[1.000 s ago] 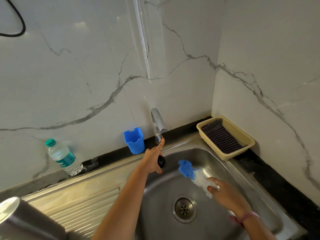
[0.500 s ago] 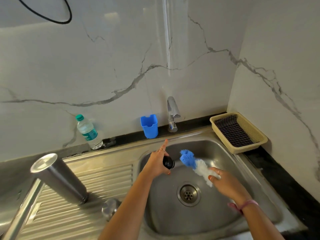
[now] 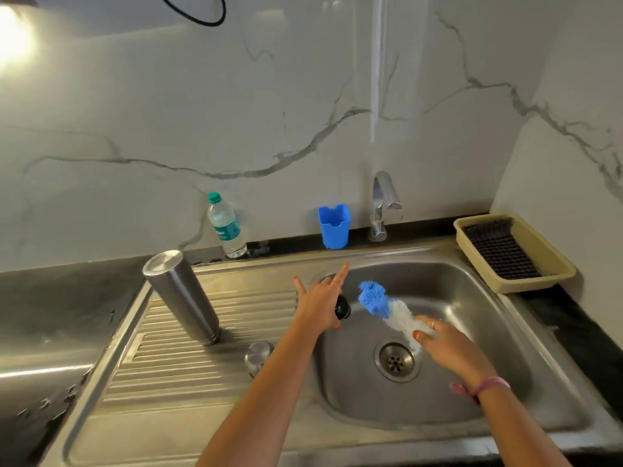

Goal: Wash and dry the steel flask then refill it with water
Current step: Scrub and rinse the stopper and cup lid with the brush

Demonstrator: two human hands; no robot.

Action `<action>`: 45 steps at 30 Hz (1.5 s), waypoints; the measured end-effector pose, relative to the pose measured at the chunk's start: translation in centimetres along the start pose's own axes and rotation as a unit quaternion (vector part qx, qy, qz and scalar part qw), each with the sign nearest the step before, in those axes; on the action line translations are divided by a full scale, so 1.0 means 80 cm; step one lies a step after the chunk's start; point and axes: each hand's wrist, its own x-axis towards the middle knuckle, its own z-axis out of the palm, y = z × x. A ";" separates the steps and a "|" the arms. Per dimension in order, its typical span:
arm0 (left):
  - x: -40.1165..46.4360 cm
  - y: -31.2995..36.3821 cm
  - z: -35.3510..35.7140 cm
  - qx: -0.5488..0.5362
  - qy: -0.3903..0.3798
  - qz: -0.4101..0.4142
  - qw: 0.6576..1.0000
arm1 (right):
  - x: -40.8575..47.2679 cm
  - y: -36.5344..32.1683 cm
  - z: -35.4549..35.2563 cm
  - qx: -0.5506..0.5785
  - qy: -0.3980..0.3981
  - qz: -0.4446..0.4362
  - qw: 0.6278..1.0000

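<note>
Over the basin [image 3: 478, 298], left hand [image 3: 322, 303] grips a black stopper [image 3: 342, 307], forefinger straight; right hand [image 3: 448, 348] grips a brush [image 3: 384, 306]; flask [image 3: 182, 294] stands inverted on the drainboard [image 3: 188, 365].

The steel flask [image 3: 182, 294] stands upside down, leaning, on the ribbed drainboard [image 3: 202, 358].

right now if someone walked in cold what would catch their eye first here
Probably the tall brushed steel flask standing upside down on the ribbed steel drainboard, left of the basin. Next, over the steel sink basin, the right hand grips a fluffy blue-and-white scrubber, facing a small black cap held in the left hand.
</note>
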 end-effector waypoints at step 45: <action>-0.060 -0.201 0.053 -0.353 0.136 -0.229 0.897 | 0.007 -0.070 0.080 -0.024 0.005 -0.015 1.000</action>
